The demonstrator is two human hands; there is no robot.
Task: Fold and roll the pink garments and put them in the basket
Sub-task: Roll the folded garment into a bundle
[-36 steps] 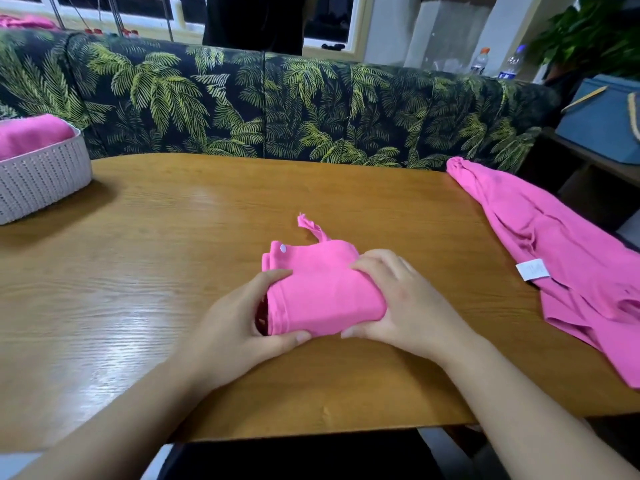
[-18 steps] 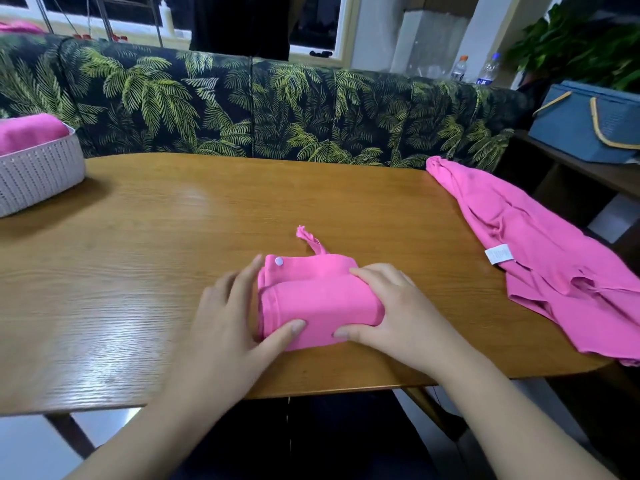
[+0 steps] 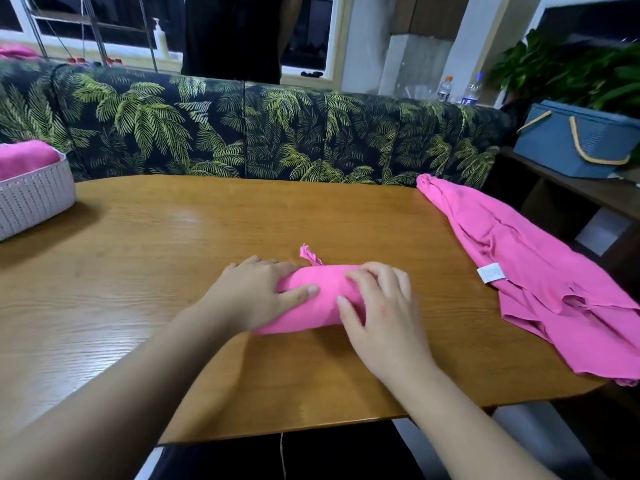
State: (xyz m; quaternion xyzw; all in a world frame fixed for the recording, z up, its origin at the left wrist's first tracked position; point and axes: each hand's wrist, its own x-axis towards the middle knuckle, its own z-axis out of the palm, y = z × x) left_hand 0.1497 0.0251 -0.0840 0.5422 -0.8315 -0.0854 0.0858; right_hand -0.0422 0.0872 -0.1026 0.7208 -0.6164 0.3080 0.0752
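Observation:
A pink garment lies rolled into a short tube at the middle of the wooden table, a small twisted strap sticking up from its far edge. My left hand lies over the roll's left end with the thumb across its top. My right hand covers its right end, fingers curved over the cloth. A second pink garment with a white label lies spread flat at the table's right edge. The white woven basket stands at the far left with a pink roll inside.
A palm-print sofa runs along the table's far side. A person in dark clothes stands behind it. A blue basket sits on a dark shelf at the right, near two bottles and a plant.
The garment went from a partly rolled fold to a full roll. Both hands moved forward over its top, and the flap with the white snap is now rolled out of sight.

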